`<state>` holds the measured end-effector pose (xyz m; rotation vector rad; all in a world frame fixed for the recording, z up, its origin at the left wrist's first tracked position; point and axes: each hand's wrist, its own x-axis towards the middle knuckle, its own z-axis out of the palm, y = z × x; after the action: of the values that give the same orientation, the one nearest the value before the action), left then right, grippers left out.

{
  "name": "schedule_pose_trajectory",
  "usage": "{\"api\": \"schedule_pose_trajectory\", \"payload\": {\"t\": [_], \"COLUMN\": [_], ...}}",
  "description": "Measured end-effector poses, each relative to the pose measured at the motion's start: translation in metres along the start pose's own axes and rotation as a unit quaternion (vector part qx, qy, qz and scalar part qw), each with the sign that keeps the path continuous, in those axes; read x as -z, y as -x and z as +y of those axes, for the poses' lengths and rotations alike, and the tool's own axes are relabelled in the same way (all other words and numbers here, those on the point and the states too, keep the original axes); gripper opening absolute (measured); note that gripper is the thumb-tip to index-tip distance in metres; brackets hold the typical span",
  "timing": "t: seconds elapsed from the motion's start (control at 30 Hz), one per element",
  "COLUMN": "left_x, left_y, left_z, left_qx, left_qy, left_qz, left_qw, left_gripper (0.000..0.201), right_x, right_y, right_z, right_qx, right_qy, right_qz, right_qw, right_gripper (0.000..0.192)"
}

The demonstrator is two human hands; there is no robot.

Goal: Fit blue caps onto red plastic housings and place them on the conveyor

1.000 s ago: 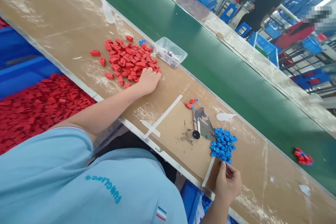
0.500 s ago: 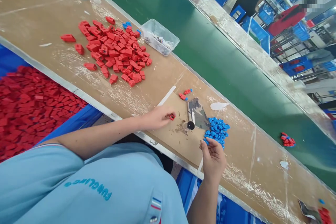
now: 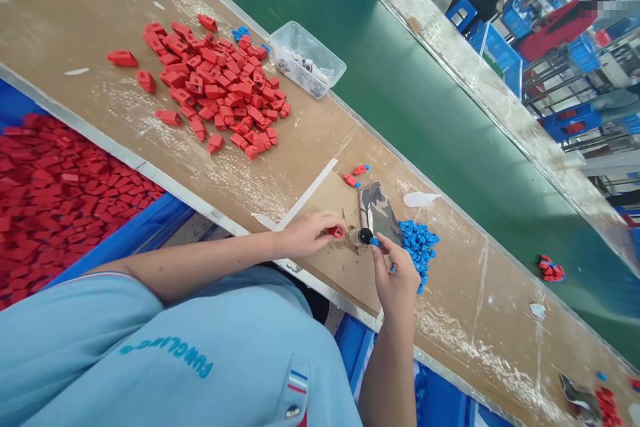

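Between the fingertips of my left hand (image 3: pixel 311 234) is a red plastic piece (image 3: pixel 337 232) with an opening in its end. My right hand (image 3: pixel 397 273) pinches a small blue plastic piece (image 3: pixel 375 241), close beside the black round top (image 3: pixel 365 236) of a small clear container lying on the worktable. Just behind lies a camouflage cloth (image 3: pixel 383 213). A heap of blue pieces (image 3: pixel 419 247) sits right beyond my right fingers. Two red pieces with blue ends (image 3: pixel 352 180) lie past the cloth.
A big pile of red pieces (image 3: pixel 215 87) covers the table's left part, with a clear plastic tray (image 3: pixel 340 69) behind it. A blue-lined bin of red pieces (image 3: pixel 60 193) stands at lower left. Beyond the table runs a green conveyor (image 3: pixel 400 87) carrying a red-and-blue cluster (image 3: pixel 551 268).
My right hand has moved left from the blue heap to the black round top, with a blue piece in its fingers. My left hand has shifted slightly right with the red piece.
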<state>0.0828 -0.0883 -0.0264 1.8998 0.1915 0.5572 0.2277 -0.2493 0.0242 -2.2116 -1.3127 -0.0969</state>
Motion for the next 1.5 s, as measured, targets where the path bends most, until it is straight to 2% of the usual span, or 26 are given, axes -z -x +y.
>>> {"api": "schedule_pose_trajectory", "payload": {"t": [0.3,0.47,0.63,0.8,1.0,1.2,1.33,1.5], "left_x": [-0.001,-0.001,0.0,-0.001,-0.002,-0.004,-0.004,-0.003], "left_y": [0.002,0.004,0.005,0.006,0.01,0.012,0.012,0.013], "left_z": [0.001,0.002,0.004,0.004,0.007,0.004,0.0,-0.006], "left_qx": [0.046,0.073,0.072,0.05,0.061,0.07,0.047,0.021], "left_qy": [0.013,0.044,0.088,0.116,0.138,0.144,0.058,0.056], "left_qz": [-0.001,-0.01,-0.038,-0.032,-0.031,-0.028,-0.011,-0.053], "left_qw": [0.999,0.996,0.993,0.992,0.988,0.987,0.997,0.997], "left_gripper": [0.017,0.024,0.03,0.025,0.023,0.023,0.022,0.036], "right_x": [-0.001,0.001,0.003,0.01,0.006,-0.002,-0.002,-0.005], "right_y": [-0.004,-0.002,0.0,0.005,0.017,0.022,0.022,0.022], "right_z": [-0.001,0.001,0.002,-0.001,-0.019,-0.024,-0.022,-0.029], "right_qx": [0.029,0.022,0.008,-0.055,-0.146,-0.155,-0.15,-0.166], "right_qy": [0.043,0.044,0.027,-0.067,-0.256,-0.282,-0.308,-0.317], "right_qz": [0.004,0.006,-0.004,-0.049,-0.066,-0.058,-0.051,-0.035], "right_qw": [0.999,0.999,1.0,0.995,0.953,0.945,0.938,0.933], "right_gripper": [0.033,0.031,0.03,0.023,0.02,0.02,0.021,0.021]}}
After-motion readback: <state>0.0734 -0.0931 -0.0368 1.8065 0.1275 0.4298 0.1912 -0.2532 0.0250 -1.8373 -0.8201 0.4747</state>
